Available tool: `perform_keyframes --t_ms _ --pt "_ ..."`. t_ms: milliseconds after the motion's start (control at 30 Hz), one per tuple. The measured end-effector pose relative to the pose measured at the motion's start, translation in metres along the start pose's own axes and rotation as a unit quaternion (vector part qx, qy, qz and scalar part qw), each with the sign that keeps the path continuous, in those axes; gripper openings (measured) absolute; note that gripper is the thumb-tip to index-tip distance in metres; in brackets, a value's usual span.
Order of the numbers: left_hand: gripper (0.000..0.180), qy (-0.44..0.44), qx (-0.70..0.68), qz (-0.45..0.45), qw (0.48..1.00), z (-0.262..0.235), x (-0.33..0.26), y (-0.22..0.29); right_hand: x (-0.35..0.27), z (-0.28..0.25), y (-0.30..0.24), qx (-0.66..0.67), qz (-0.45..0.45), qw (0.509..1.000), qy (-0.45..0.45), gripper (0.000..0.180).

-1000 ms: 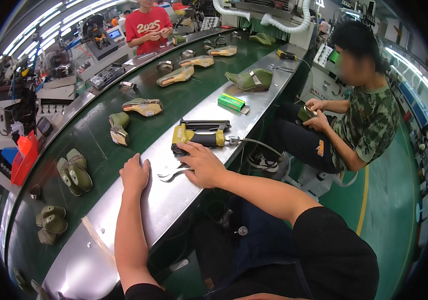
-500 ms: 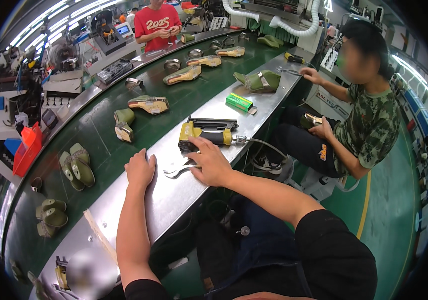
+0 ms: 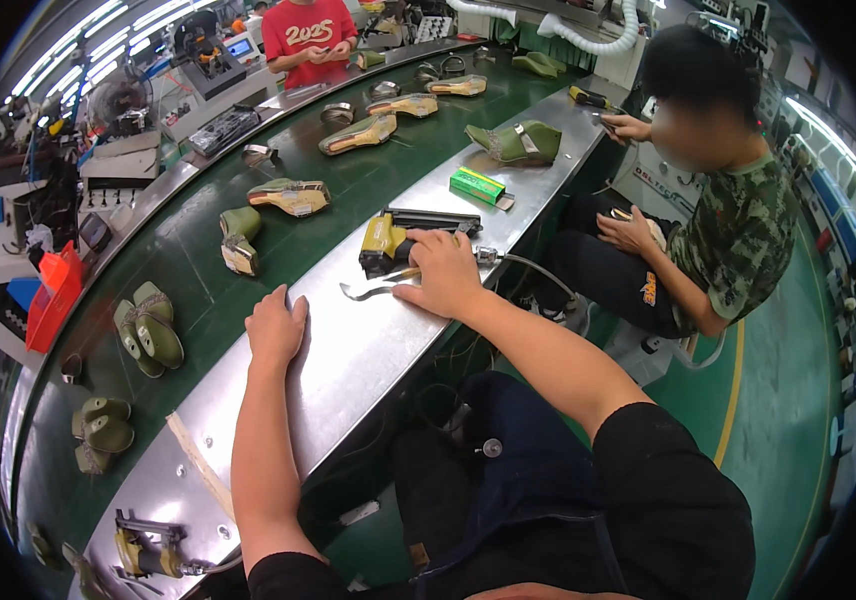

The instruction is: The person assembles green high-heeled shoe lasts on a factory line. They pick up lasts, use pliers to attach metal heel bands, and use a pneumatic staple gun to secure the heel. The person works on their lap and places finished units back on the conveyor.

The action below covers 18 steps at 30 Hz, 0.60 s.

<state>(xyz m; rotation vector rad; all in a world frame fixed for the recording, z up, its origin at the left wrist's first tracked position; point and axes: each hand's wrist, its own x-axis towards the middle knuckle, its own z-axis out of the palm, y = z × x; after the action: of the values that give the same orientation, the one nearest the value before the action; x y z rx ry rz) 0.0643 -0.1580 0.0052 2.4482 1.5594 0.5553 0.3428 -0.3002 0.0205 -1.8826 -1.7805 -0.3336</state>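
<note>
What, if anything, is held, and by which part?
Right hand covers end of silver curved metal tool, fingers over handle of yellow-black nail gun; grip unclear. Left hand: nothing visibly held.

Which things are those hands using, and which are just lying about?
Touched, likely in use:
yellow-and-black air tool, under the right hand
silver tool, partly under it
metal ledge, under the left hand

Untouched, seemingly just lying about:
green box
similar tool, lower left
red bin
</note>
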Motion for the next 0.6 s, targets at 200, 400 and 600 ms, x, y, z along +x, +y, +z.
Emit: perform_keyframes --t_ms 200,400,600 --pt "0.057 0.012 -0.003 0.016 1.0 0.005 0.001 0.003 0.017 0.021 0.023 -0.049 0.073 0.995 0.05 0.049" --pt "0.057 0.02 0.009 0.021 1.0 0.01 0.008 0.006 0.02 0.018 0.034 -0.069 0.083 0.994 0.031 0.058" --pt "0.057 0.002 0.029 0.021 0.999 0.012 0.011 0.007 0.022 0.012 0.035 -0.06 0.102 0.993 0.011 0.058"
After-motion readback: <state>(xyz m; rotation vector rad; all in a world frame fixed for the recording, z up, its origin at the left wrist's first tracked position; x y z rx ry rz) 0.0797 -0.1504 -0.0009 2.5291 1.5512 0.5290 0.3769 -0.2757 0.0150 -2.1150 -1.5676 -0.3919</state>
